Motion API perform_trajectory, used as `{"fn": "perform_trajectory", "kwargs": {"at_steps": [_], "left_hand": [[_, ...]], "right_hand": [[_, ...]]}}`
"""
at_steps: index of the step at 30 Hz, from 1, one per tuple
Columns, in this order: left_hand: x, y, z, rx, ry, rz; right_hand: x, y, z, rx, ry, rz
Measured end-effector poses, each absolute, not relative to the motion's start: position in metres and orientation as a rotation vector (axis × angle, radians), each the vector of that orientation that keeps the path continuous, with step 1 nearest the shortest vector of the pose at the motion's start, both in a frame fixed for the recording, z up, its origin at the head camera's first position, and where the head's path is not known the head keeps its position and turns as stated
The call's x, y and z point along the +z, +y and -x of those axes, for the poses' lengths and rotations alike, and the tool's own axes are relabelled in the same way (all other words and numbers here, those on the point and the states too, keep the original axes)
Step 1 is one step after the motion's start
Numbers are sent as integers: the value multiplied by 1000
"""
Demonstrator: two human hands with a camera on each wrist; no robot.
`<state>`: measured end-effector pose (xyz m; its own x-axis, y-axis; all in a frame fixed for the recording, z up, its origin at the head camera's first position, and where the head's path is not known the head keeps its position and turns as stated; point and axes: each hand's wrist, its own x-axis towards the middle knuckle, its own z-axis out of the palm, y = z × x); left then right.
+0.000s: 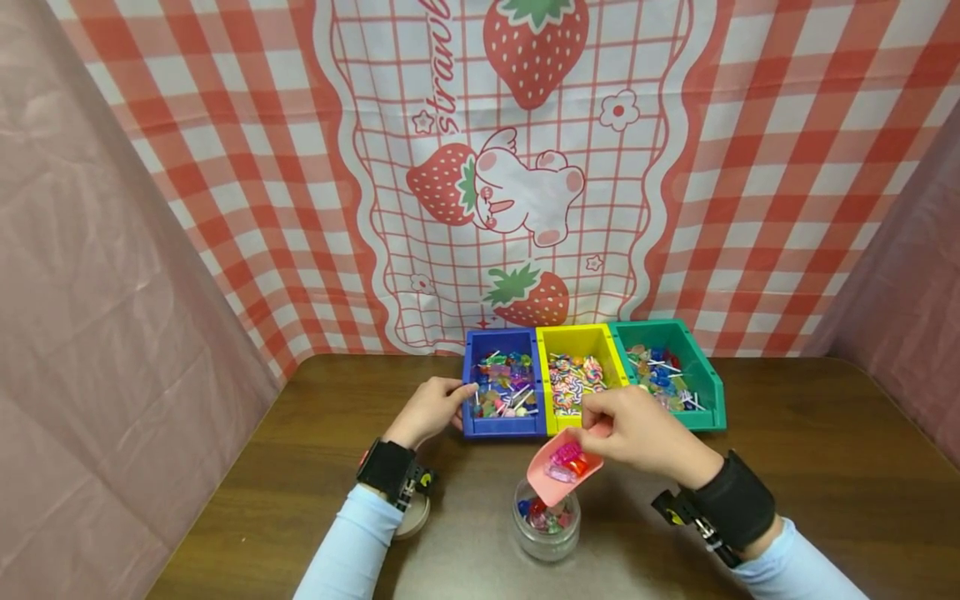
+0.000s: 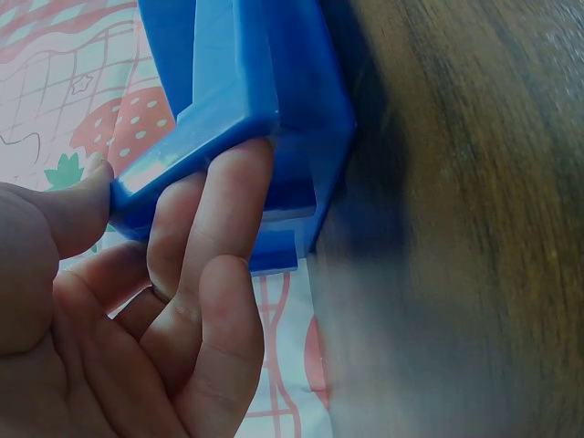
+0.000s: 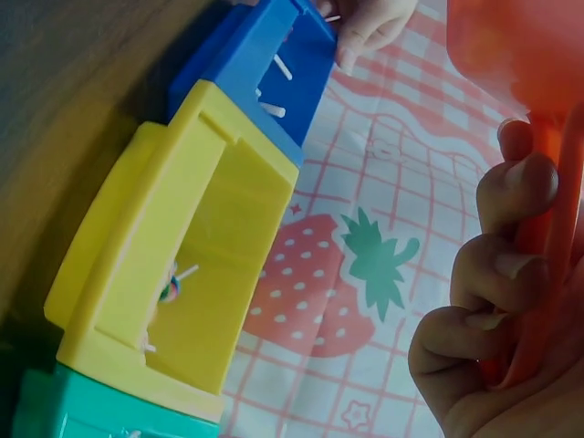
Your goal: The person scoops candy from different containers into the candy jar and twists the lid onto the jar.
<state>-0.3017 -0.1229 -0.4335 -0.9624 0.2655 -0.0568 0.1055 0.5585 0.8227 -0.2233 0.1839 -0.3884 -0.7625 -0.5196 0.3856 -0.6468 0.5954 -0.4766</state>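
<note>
Tipping the pink scoop (image 1: 558, 477) over the glass jar (image 1: 547, 527), I have my right hand (image 1: 645, 437) curled round its handle, fingers (image 3: 497, 274) wrapped tight, with a few bright candies (image 1: 566, 460) lying in the bowl of it. The jar stands near the front edge of the surface (image 1: 825, 467), just below the scoop's lip, and already has some candies at its bottom. My left hand (image 1: 431, 410) pinches the left wall of the blue bin (image 1: 501, 385), thumb on the rim and fingers (image 2: 214, 237) against the outside, steadying it. The blue bin touches the yellow bin (image 1: 581, 375), and the green bin (image 1: 671, 371) sits beyond that, all three along the back edge by the strawberry cloth (image 1: 517, 167).

To do this well, I judge I should keep the scoop's lip centred over the jar mouth and low, then roll my wrist slowly so the candies slide rather than bounce. The mouth looks narrow beside the scoop, so a fast tilt could scatter pieces onto the surface.
</note>
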Motion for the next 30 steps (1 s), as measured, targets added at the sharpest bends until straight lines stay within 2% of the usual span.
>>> {"fn": "perform_trajectory", "kwargs": {"at_steps": [9, 30], "left_hand": [[-433, -122, 300, 1363, 2620, -309], [-433, -123, 300, 1363, 2622, -322]], "right_hand": [[-390, 179, 222, 653, -2597, -1063], [-389, 164, 209, 513, -2511, -1176]]}}
